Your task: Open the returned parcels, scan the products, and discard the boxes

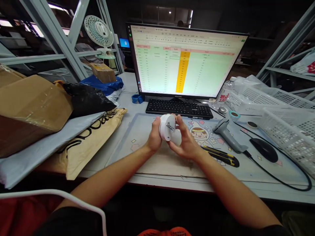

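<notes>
A round white jar (167,127) with dark lettering on its lid is raised over the desk mat, its lid tilted towards the right. My left hand (155,136) is wrapped around the jar's left side, thumb on top. On the other side, my right hand (183,139) has its fingers curved about the lid's edge, thumb and fingers apart; how firmly they touch it is hard to see. Close to my right wrist lies a black and yellow utility knife (222,155). Farther right rest a grey barcode scanner (228,136) and a black mouse (263,149).
A keyboard (179,108) lies before the monitor (184,62) showing a spreadsheet. Parcels, including a cardboard box (31,111) and a tan bag (95,141), pile up at left. White plastic baskets (290,127) stand at right. A scanner cable (278,178) curves over the mat (152,164).
</notes>
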Available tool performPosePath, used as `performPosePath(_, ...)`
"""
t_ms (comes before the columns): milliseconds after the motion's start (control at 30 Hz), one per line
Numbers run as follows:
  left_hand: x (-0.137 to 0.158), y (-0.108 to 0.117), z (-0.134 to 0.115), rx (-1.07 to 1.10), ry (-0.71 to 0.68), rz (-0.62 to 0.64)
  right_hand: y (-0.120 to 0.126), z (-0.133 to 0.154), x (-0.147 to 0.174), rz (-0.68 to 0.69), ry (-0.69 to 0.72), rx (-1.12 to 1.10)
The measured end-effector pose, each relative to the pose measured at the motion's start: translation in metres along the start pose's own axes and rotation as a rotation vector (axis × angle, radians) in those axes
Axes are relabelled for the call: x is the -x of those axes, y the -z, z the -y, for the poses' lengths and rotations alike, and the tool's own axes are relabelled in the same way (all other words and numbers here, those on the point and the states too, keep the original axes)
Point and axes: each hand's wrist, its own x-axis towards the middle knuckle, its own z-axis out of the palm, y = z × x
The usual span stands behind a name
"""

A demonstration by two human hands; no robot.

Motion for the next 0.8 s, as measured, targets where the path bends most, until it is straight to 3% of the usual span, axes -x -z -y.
performPosePath(100,-0.012,0.009,-0.002,0.06,0.191,-0.028,0.006,-0.006,0.0,0.056,0.052,0.175)
performPosePath(200,-0.019,0.023,0.003,-0.015,0.27,0.02,0.004,-0.004,-0.001,0.11,-0.086,0.083)
performPosePath(333,-0.017,0.032,0.011,-0.246,0.178,0.075,-0.008,0.001,-0.002,-0.016,-0.365,-0.26)
performPosePath(400,-0.017,0.031,0.012,-0.316,0.142,0.072,-0.01,0.002,-0.002,-0.11,-0.377,-0.281)
performPosePath(533,-0.025,0.03,0.002,-0.094,0.316,-0.064,0.005,0.003,-0.004,-0.154,-0.202,-0.167)
performPosePath(633,-0.032,0.033,-0.01,0.076,0.374,-0.143,0.023,-0.002,-0.006,-0.167,-0.291,-0.343)
performPosePath(700,-0.035,0.035,-0.017,0.11,0.356,-0.133,0.032,-0.007,-0.007,-0.158,-0.357,-0.474)
performPosePath(800,-0.035,0.038,-0.022,0.124,0.31,-0.094,0.037,-0.013,-0.007,-0.151,-0.369,-0.491)
